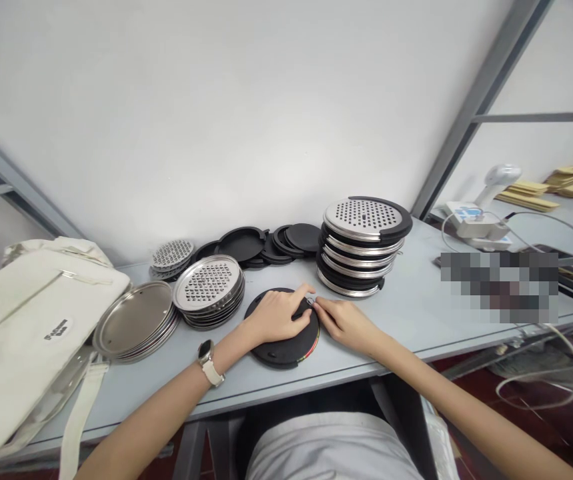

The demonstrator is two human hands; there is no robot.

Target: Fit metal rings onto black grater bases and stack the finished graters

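A round black disc lies on the table in front of me, with a strip of red and yellow showing along its right edge. My left hand rests across its top, index finger and thumb apart; its other fingers are partly hidden. At the disc's upper right edge, my right hand pinches a small metal ring. The left fingertips are close around that ring. Just behind stands a tall stack of black-rimmed metal discs, its top one perforated.
Left of the disc stand a stack of perforated metal plates and a stack of plain metal plates. Black round lids lie along the wall. A cream bag covers the left end. A white scanner and cables are at right.
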